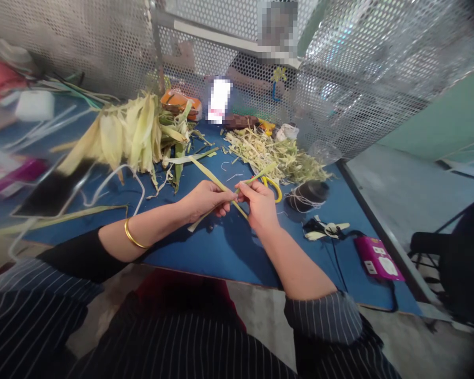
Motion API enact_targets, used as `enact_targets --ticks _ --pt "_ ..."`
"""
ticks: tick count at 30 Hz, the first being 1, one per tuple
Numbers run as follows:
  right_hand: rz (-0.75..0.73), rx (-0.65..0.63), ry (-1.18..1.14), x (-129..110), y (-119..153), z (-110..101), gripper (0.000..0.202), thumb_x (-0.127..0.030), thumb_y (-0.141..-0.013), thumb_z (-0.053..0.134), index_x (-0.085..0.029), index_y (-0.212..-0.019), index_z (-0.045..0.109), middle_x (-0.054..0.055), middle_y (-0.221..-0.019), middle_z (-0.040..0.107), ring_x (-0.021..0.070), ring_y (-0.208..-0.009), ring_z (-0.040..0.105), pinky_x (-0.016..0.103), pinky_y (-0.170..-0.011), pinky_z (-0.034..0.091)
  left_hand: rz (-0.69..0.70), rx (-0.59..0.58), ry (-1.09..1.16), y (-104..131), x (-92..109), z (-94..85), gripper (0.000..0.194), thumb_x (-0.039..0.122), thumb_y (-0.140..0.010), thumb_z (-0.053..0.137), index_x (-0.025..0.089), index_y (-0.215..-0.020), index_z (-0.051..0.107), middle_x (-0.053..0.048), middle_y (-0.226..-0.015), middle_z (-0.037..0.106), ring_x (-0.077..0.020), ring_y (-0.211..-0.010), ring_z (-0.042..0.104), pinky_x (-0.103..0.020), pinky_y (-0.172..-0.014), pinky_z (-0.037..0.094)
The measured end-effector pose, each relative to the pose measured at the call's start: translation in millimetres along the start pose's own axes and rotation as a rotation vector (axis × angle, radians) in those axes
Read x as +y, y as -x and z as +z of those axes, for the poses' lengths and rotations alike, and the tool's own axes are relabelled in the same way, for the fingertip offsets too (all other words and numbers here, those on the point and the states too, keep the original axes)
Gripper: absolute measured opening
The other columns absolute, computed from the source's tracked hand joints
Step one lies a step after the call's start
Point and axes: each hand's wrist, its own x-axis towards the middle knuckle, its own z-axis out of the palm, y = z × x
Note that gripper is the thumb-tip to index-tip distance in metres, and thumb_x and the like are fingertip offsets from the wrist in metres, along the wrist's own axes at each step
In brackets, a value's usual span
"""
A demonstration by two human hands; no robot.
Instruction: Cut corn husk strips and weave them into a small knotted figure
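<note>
Two hands, left hand (210,199) and right hand (260,202), pinch closed on two crossed husk strips (211,175) — over a blue table (205,252). Beyond the grip lie two heaps, one leafy (130,131), one shredded (276,155). Right of it: one pair of yellow-handled scissors (278,192) (partly hidden), one dark spool (308,196), one magenta box (379,258). Behind stands a perforated metal screen (229,63); grey floor (260,316) shows below.
</note>
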Motion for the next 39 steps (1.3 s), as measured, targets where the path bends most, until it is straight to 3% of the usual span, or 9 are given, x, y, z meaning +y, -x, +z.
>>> enact_targets --ticks 5,14,22,28,30,33,36,39 --pt "-0.012 0.029 0.028 2.8 -0.4 1.0 0.013 -0.028 -0.067 0.067 -0.018 -0.061 0.063 -0.003 -0.055 0.055 0.0085 -0.048 0.047 0.026 -0.052 0.04 -0.015 -0.04 -0.008 0.8 0.5 -1.6 0.016 0.027 -0.075 0.066 0.012 -0.069 0.067 -0.002 -0.055 0.061 -0.0092 -0.047 0.055 -0.024 -0.051 0.044" --pt "0.027 -0.126 0.156 -4.8 -4.5 -12.4 0.021 -0.035 -0.069 0.071 -0.016 -0.063 0.063 -0.002 -0.055 0.058 0.009 -0.051 0.049 0.026 -0.054 0.04 -0.109 0.02 0.075 -3.5 -6.6 -4.6 0.024 0.036 -0.072 0.071 0.014 -0.066 0.063 0.0 -0.059 0.059 -0.0068 -0.045 0.051 -0.025 -0.05 0.042" --pt "0.015 -0.009 0.148 2.1 -1.8 -3.5 0.02 -0.034 -0.067 0.07 -0.017 -0.061 0.062 -0.003 -0.052 0.054 0.0094 -0.047 0.047 0.027 -0.051 0.04 -0.098 -0.021 0.033 0.8 -2.2 -0.4 0.013 0.023 -0.073 0.068 0.013 -0.064 0.067 0.0 -0.051 0.055 -0.0064 -0.042 0.049 -0.023 -0.047 0.04" --pt "0.041 -0.092 0.31 -6.3 -6.0 -17.1 0.032 -0.047 -0.074 0.064 -0.017 -0.064 0.064 0.0 -0.054 0.056 0.0109 -0.049 0.049 0.027 -0.052 0.041 -0.095 0.02 0.125 0.5 2.6 -3.8 0.019 0.026 -0.08 0.064 0.012 -0.069 0.066 -0.001 -0.058 0.059 -0.0073 -0.047 0.054 -0.025 -0.054 0.047" --pt "-0.061 -0.024 0.509 -13.9 -6.3 -23.8 0.041 -0.053 -0.079 0.057 -0.018 -0.06 0.063 0.0 -0.05 0.052 0.0113 -0.047 0.046 0.028 -0.052 0.038 -0.092 0.011 0.145 -0.1 4.2 -5.4 0.022 0.03 -0.084 0.059 0.012 -0.073 0.066 -0.002 -0.06 0.06 -0.0078 -0.048 0.054 -0.026 -0.056 0.048" --pt "-0.36 0.056 0.781 -23.4 -4.2 -27.2 0.038 -0.05 -0.083 0.055 -0.02 -0.063 0.065 0.001 -0.055 0.054 0.0126 -0.054 0.047 0.029 -0.058 0.038 -0.09 -0.031 0.082 1.2 4.8 -4.7 0.023 0.03 -0.085 0.058 0.012 -0.074 0.066 -0.002 -0.059 0.059 -0.0081 -0.045 0.053 -0.025 -0.053 0.048" --pt "-0.455 -0.139 0.827 -25.4 -0.7 -21.9 0.025 -0.043 -0.082 0.06 -0.022 -0.074 0.071 0.002 -0.073 0.06 0.0136 -0.065 0.052 0.029 -0.064 0.04 -0.088 -0.101 -0.017 3.9 1.7 -0.2 0.023 0.029 -0.082 0.059 0.013 -0.067 0.063 -0.001 -0.057 0.058 -0.0083 -0.043 0.053 -0.024 -0.05 0.046" --pt "-0.259 -0.349 0.684 -20.9 2.0 -14.2 0.026 -0.045 -0.077 0.064 -0.021 -0.072 0.071 0.002 -0.075 0.059 0.0114 -0.058 0.052 0.027 -0.054 0.04 -0.055 -0.141 -0.096 5.3 -3.0 4.2 0.021 0.028 -0.079 0.061 0.016 -0.061 0.061 0.0 -0.055 0.057 -0.0091 -0.044 0.055 -0.023 -0.05 0.046"
